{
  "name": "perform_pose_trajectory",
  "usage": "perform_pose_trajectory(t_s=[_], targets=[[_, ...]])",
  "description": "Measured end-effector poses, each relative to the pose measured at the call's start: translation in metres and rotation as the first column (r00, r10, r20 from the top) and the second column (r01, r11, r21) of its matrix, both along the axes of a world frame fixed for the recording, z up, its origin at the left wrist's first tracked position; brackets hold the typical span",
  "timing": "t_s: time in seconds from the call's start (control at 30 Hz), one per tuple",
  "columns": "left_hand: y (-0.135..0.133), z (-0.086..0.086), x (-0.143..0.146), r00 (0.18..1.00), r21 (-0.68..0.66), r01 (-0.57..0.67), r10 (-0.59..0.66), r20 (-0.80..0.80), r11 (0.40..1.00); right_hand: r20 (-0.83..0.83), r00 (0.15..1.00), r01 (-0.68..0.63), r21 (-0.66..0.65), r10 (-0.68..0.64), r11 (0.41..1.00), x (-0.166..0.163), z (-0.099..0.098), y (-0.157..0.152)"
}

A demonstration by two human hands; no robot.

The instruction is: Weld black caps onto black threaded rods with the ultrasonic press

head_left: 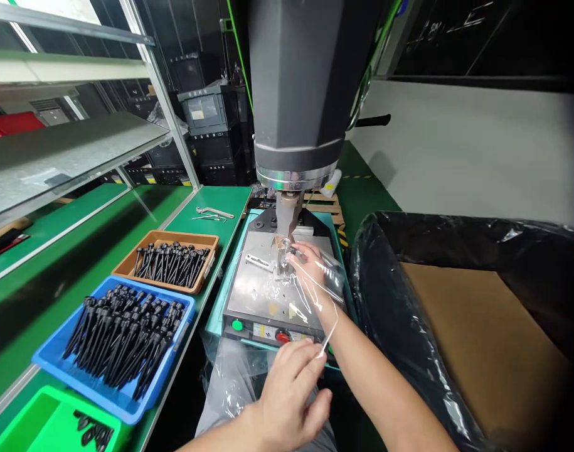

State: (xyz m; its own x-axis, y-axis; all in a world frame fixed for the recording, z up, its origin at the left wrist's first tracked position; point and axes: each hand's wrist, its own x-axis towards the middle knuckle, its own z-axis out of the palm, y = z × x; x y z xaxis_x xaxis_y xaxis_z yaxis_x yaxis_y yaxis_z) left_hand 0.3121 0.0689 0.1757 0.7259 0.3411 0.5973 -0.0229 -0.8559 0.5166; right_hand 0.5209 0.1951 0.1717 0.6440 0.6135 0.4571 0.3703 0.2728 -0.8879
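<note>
My right hand (310, 270) reaches to the fixture (283, 267) under the machine's metal horn (287, 213). Its fingers are closed at a small dark and shiny piece, too small to make out. Clear plastic film (331, 276), like a bag, lies around that hand and wrist. Lower down, my left hand (293, 389) is closed with its fingertips at the film's whitish edge, in front of the machine's control panel. A slotted metal bar (259, 262) is on the metal plate (253, 292), left of the fixture.
At left stand a brown tray (162, 235) and a blue tray (56, 367), both full of black stemmed parts, and a green bin (27, 417) with small black pieces. Metal tools (214, 213) lie on the green bench. A box lined with black plastic (385, 295) stands at right.
</note>
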Motion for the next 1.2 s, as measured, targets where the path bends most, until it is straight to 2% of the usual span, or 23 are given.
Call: perform_pose_trajectory(t_s=[0.27,0.43,0.53,0.7,0.9,1.0,1.1,1.2], targets=[[0.004,-0.014,0.004,1.000,-0.001,0.024,-0.024,-0.012,1.000,-0.058,0.998,-0.040,-0.086,0.035,0.995,0.014,0.001,0.037],[0.008,-0.021,0.006,1.000,-0.014,0.007,-0.007,-0.020,1.000,-0.121,0.978,-0.187,-0.171,0.168,0.967,0.023,0.002,0.042],[0.008,-0.024,0.006,1.000,-0.017,0.006,-0.007,-0.017,1.000,-0.154,0.957,-0.268,-0.145,0.246,0.953,0.026,0.001,0.039],[0.009,-0.023,0.007,0.999,-0.035,0.010,-0.011,-0.033,0.999,-0.254,0.921,-0.333,-0.113,0.296,0.936,0.028,-0.001,0.040],[0.011,-0.019,0.010,0.999,-0.042,0.014,-0.015,-0.029,0.999,-0.403,0.829,-0.460,-0.099,0.387,0.883,0.035,-0.002,0.044],[0.010,-0.019,0.012,0.999,-0.046,0.021,-0.022,-0.028,0.999,-0.485,0.786,-0.457,-0.037,0.384,0.888,0.038,-0.009,0.035],[0.008,-0.017,0.014,0.998,-0.058,0.034,-0.037,-0.048,0.998,-0.650,0.694,-0.365,0.052,0.309,0.929,0.043,-0.021,0.019],[0.006,-0.016,0.018,0.997,-0.067,0.044,-0.048,-0.060,0.997,-0.750,0.612,-0.288,0.084,0.251,0.954,0.050,-0.033,0.002]])
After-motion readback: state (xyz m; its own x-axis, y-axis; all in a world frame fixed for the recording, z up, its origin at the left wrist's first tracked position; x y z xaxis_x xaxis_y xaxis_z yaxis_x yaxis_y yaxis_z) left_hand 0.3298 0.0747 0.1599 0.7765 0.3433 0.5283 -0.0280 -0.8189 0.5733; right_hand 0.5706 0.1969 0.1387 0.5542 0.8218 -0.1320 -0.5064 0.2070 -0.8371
